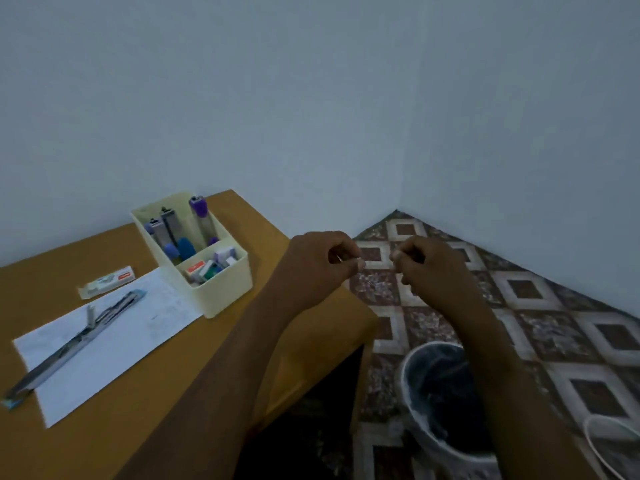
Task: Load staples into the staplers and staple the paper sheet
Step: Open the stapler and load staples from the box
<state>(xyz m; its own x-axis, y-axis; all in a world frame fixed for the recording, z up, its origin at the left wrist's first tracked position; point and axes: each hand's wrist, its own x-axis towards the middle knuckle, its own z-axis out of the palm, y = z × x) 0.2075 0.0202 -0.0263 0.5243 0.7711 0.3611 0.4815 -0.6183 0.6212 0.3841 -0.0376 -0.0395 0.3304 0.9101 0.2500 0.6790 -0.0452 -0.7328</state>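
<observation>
My left hand (pixel 322 268) and right hand (pixel 429 268), fingers pinched, contents unclear; open stapler (pixel 74 341) at eight o'clock, nearer left, lying diagonally.

Home room corner: wooden desk (pixel 242 216), patterned floor (pixel 519 306), bin (pixel 408 375), plain walls (pixel 311 98).

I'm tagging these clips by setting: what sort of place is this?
Probably a plain room at home or a small office corner: a wooden desk with a stationery organizer, bare walls, patterned floor and a bin.
</observation>
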